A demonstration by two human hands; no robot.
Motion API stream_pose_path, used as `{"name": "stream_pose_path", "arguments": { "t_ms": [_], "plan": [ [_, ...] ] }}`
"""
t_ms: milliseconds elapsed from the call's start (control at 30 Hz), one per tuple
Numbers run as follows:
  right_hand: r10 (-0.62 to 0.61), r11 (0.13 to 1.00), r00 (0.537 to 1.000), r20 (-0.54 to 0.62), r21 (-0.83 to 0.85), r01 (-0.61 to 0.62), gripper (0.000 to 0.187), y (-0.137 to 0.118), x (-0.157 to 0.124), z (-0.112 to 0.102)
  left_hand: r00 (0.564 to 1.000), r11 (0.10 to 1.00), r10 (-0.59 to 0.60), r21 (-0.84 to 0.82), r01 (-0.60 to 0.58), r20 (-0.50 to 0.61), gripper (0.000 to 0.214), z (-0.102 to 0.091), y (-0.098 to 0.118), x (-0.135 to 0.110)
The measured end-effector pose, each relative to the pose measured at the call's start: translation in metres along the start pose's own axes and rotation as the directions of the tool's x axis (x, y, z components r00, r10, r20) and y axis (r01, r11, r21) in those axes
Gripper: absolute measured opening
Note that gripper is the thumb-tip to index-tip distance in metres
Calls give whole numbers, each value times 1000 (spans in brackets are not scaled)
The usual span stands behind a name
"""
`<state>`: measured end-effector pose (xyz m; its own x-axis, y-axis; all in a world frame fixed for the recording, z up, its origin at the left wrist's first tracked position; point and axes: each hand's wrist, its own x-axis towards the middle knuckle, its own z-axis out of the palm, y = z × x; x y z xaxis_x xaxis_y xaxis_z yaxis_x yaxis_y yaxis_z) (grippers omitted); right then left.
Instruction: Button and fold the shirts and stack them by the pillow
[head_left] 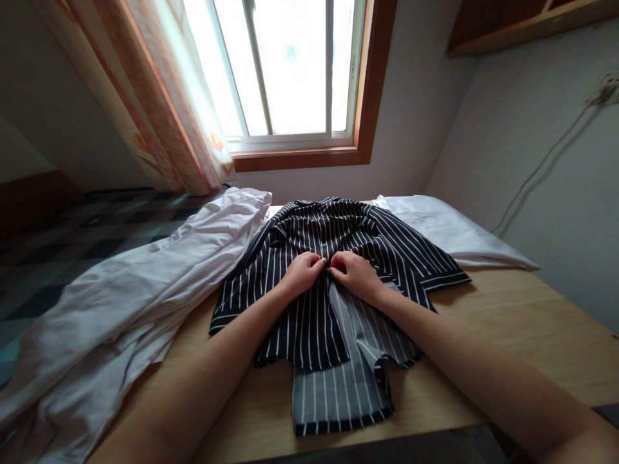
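Note:
A black shirt with white stripes (309, 322) lies front up on the wooden table, its collar toward the window. My left hand (304, 270) pinches the front edge of the shirt near its middle. Close beside it, my right hand (354, 273) grips the other front edge with thumb and finger. A small button (324, 244) shows on the front just above my fingertips. Below the hands the two front panels spread apart, and the grey inner side of the back shows between them. What lies exactly between the fingertips is too small to make out.
White cloth (193, 258) lies along the left, over the table edge and a dark checked bed cover (116, 238). More white fabric (435, 222) rests at the back right of the wooden table (522, 322). A cord (536, 164) hangs down the right wall.

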<state>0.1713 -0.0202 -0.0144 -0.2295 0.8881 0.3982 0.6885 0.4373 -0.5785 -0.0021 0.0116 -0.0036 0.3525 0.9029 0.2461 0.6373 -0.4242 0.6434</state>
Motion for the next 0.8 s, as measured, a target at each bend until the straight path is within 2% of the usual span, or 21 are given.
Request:
{"name": "stream_pose_path", "arguments": {
  "t_ms": [200, 433, 567, 667, 800],
  "plan": [
    [8, 999, 1000, -10, -33, -9, 8, 0, 0, 2, 999, 999, 2, -47, 0, 36, 28, -2, -3, 2],
    [-37, 994, 998, 54, 107, 31, 13, 5, 2, -4, 999, 999, -3, -39, 4, 48, 27, -1, -7, 5],
    [3, 998, 997, 77, 69, -8, 25, 4, 4, -4, 998, 999, 38, -4, -38, 57, 26, 0, -8, 5],
    [46, 998, 995, 90, 27, -49, 24, 1, 5, -3, 997, 999, 38, -25, -37, 70, 27, 0, -9, 5],
    [84, 991, 991, 105, 91, -94, 22, 4, 8, -1, 995, 998, 27, -61, -22, 94, 26, -2, -9, 5]
  ]
}}
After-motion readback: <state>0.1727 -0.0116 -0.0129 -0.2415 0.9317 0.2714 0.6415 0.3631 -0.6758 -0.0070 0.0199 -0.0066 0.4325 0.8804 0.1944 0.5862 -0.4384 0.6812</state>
